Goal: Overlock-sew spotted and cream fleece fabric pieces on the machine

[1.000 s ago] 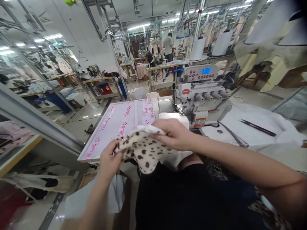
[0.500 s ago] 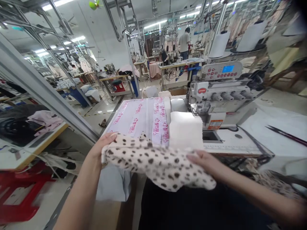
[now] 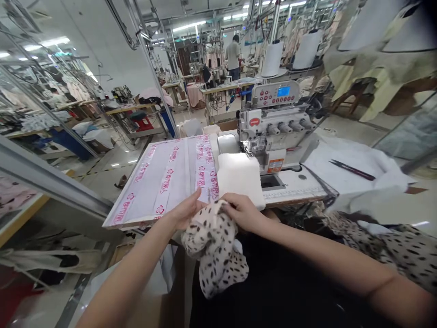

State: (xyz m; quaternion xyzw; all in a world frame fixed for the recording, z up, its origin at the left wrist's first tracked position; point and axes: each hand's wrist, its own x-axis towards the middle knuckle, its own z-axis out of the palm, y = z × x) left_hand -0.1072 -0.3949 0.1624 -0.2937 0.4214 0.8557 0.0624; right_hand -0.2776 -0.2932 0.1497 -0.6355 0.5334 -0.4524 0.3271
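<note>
A cream cloth piece with dark leopard spots point(image 3: 215, 248) hangs bunched in front of me at the near edge of the sewing table point(image 3: 160, 182). My left hand point(image 3: 186, 212) grips its upper left part, fingers closed on the fabric. Close beside it, my right hand point(image 3: 241, 212) pinches the upper right part. The two hands nearly touch. The cloth's lower end droops over my dark lap.
A white overlock sewing machine point(image 3: 273, 132) with a control panel stands behind the hands, a white block point(image 3: 239, 175) in front of it. Scissors point(image 3: 351, 169) lie on white cloth at the right. More spotted fabric point(image 3: 399, 255) is piled at lower right. A person point(image 3: 234, 57) stands far back.
The spotted cloth was stretched wide between my hands; now the hands have come together and the cloth hangs bunched below them. The view has shifted slightly.
</note>
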